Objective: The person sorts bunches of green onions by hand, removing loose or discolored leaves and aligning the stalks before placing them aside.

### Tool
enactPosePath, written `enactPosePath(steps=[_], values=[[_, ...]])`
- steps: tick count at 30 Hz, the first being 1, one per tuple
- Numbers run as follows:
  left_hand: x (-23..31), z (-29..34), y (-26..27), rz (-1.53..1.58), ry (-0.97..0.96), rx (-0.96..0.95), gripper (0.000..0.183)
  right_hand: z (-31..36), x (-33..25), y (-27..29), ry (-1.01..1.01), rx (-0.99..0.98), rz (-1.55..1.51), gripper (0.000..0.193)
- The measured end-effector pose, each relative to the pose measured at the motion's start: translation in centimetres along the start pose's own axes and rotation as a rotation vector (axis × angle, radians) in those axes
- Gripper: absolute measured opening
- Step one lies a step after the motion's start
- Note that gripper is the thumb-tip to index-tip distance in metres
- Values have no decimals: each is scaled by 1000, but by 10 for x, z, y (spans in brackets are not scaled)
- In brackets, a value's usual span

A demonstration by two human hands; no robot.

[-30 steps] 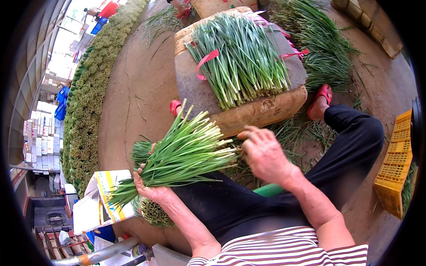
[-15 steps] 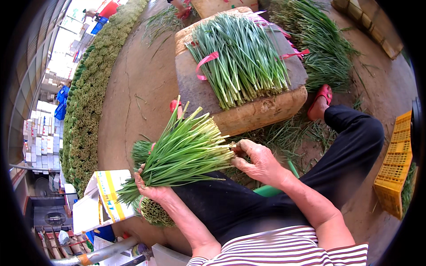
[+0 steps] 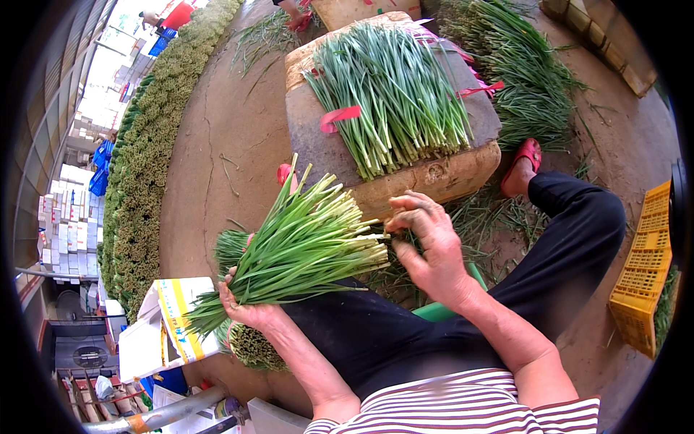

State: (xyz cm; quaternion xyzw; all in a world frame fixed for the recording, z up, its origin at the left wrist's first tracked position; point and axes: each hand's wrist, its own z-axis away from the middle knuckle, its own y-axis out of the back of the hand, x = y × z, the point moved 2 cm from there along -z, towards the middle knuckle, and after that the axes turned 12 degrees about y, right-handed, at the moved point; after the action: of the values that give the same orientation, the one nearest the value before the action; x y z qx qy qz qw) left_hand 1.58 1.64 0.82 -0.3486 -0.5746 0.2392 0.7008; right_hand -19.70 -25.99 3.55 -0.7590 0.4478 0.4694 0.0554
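Note:
My left hand (image 3: 247, 309) is closed around the leafy part of a loose bunch of garlic chives (image 3: 311, 242), above my left thigh. The pale cut ends fan out to the right. Just beyond those ends, my right hand (image 3: 434, 253) hangs with fingers parted and apparently nothing in them. More chives (image 3: 394, 90) lie spread on a worn, block-like stand (image 3: 426, 179) in front of me, with a pink ribbon (image 3: 340, 116) at their left side. Under my left hand, a tied bundle of chives (image 3: 256, 347) is partly hidden.
A large heap of chives (image 3: 517, 72) covers the floor at the far right. On the right stands a yellow plastic crate (image 3: 642, 267). A white foam box (image 3: 170, 325) sits at my left. Long rows of stacked bundles (image 3: 148, 195) line the left side. Another person's hand (image 3: 298, 18) shows at the top.
My right hand has come away from the cut ends and its fingers have spread. The bunch in my left hand has barely shifted. The pink ribbon's loose end has flapped.

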Motion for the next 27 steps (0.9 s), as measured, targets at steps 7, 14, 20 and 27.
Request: enactPosePath(steps=[7, 14, 20, 27], values=[[-10, 18, -36, -9, 18, -98, 19, 11, 1, -22, -48, -136, 228, 18], [-13, 22, -44, -16, 42, -194, 21, 19, 14, -41, -187, -201, 201, 27], [-15, 19, -34, -14, -5, -156, 21, 23, 34, -50, -626, -140, -383, 37], [-18, 19, -38, 15, 63, -218, 21, 21, 32, -52, -1102, 81, -1210, 29]])
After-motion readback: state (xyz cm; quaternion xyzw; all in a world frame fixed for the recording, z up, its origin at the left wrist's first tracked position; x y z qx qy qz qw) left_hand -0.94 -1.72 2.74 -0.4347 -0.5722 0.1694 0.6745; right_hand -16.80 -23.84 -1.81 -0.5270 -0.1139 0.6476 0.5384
